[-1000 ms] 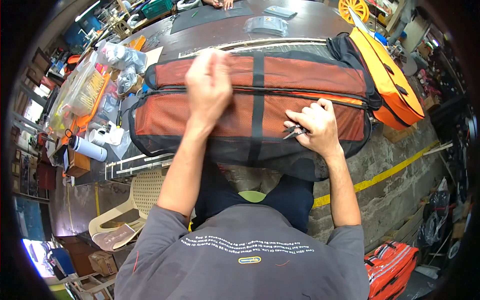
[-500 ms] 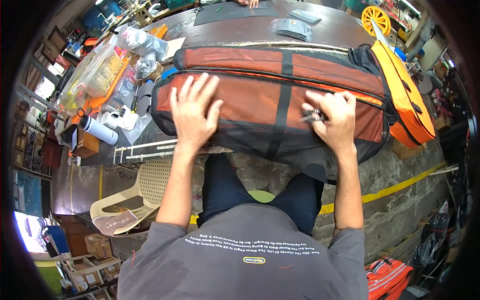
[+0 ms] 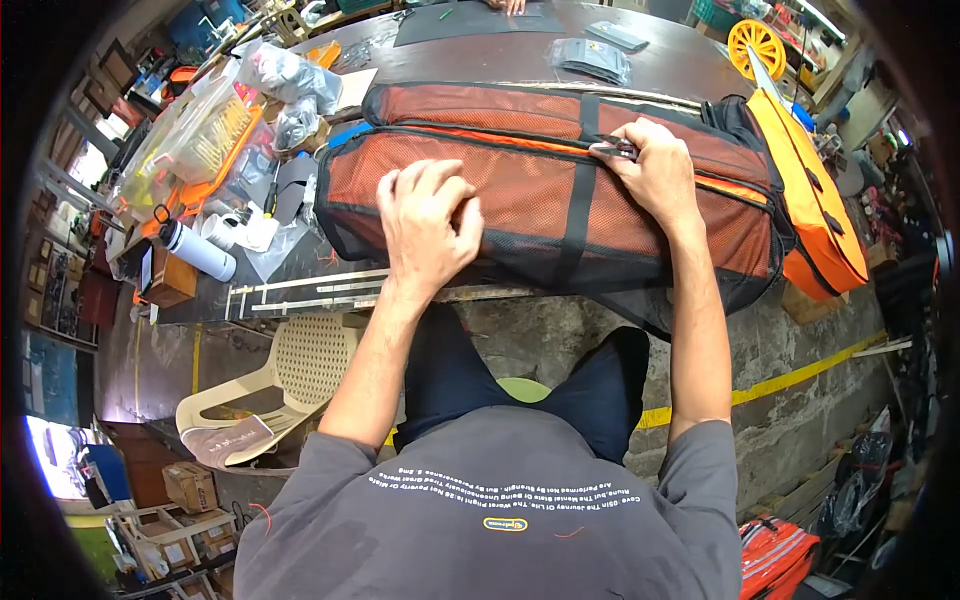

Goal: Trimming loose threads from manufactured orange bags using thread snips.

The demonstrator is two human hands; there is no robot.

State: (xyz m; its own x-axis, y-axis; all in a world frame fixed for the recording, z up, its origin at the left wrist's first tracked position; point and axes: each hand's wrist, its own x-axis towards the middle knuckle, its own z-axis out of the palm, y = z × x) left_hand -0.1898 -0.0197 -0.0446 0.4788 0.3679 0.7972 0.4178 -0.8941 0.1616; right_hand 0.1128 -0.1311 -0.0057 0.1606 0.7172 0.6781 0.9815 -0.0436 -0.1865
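Note:
A long bag of black mesh over red-orange fabric lies across the table's near edge, with a black strap around its middle. Along its top runs a dark-edged seam with an orange strip showing. My left hand rests on the mesh left of the strap, fingers curved and apart, nothing visible in them. At the seam, just right of the strap, my right hand is closed on small dark metal snips, their tip by the seam.
An orange-yellow flap stands off the bag's right end. To the left are a white bottle, a clear plastic box and plastic bags. A beige chair stands below. Another person's hand shows at the far edge.
My right hand has moved up with the snips from the mesh to the seam. My left hand has shifted right and down and its fingers have curled. The bag has shifted slightly.

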